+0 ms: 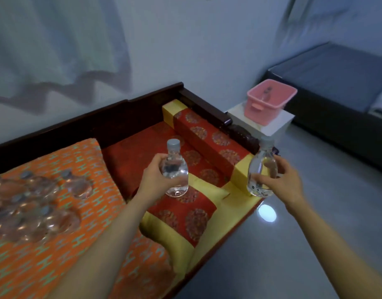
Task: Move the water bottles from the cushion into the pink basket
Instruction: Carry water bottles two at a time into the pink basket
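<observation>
My left hand [154,176] grips a clear water bottle [175,169] with a grey cap, held upright above the red and yellow cushions. My right hand [282,182] grips a second clear bottle [261,169], upright over the sofa's right end. Several more clear bottles [34,201] lie in a heap on the orange patterned cushion [95,169] at the left. The pink basket [270,102] stands on a white box beyond the sofa's arm, far right of both hands. One bottle [266,93] shows inside it.
A dark wooden sofa frame [142,104] runs along the back and right end. Red bolster [207,137] and small red-yellow pillow [185,219] lie between me and the basket. The white box [272,126] sits on grey floor; a dark bed [337,83] is behind.
</observation>
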Demonstrator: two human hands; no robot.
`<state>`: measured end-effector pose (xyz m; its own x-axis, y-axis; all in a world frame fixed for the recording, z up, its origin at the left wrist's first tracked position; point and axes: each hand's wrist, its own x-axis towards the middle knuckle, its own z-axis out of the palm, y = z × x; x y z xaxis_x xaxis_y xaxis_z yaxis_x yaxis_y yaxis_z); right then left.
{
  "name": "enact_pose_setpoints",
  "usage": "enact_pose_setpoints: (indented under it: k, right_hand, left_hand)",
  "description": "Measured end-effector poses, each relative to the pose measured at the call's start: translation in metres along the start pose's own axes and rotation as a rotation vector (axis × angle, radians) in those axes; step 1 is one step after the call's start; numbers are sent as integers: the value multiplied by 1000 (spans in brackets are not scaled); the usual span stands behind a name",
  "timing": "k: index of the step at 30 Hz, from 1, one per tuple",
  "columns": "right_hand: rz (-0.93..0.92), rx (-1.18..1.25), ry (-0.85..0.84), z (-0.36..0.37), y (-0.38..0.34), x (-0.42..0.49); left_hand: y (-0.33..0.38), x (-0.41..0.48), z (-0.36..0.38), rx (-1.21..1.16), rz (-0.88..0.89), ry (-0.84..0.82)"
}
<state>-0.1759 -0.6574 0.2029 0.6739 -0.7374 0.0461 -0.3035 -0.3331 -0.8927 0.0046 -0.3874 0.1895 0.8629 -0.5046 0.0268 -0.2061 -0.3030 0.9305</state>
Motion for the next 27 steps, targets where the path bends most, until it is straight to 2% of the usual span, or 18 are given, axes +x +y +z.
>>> enact_pose_setpoints:
  k: [7, 13, 27]
  right_hand:
    - [16, -9, 45, -114, 48, 58]
    - [68, 43, 159, -188, 83, 101]
    - [177, 55, 234, -270, 154, 257]
  left_hand:
    - [55, 41, 125, -20, 8, -23]
    - [93, 88, 210, 11, 37, -91]
    - [131, 253, 376, -31, 46, -259]
